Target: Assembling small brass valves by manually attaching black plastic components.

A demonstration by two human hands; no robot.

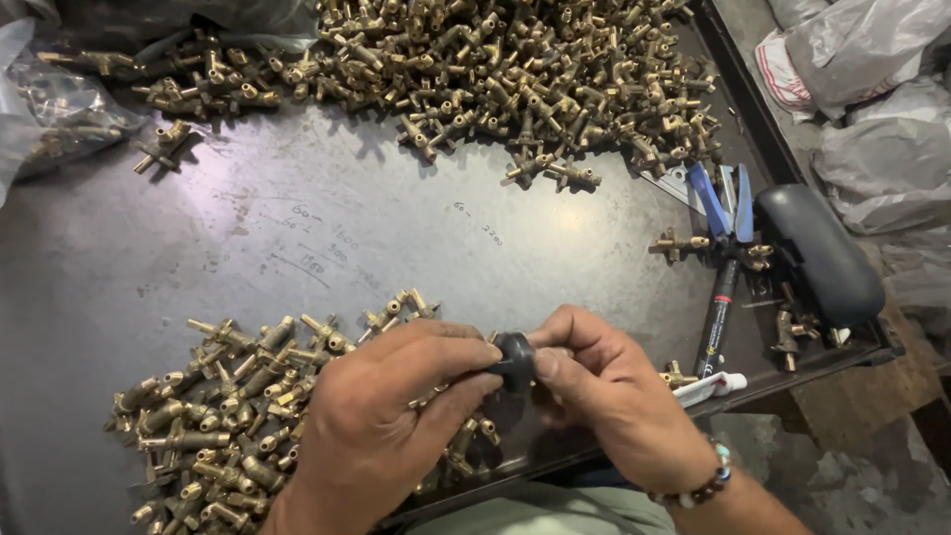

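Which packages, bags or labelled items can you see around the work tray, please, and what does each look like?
Clear plastic bag: far left edge, crumpled, brass fittings inside.
Grey plastic bags: right of the tray, crumpled, heaped together.
Black marker pen: right side of the tray, slim, with a red band.
White tube: tray's near right rim, small, red markings.
No signs or screens in view.

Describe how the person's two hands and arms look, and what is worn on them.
Both hands are bare, without gloves or visible sleeves. The right hand has a beaded bracelet at the wrist, with dark and pale beads. The left hand wears nothing visible.
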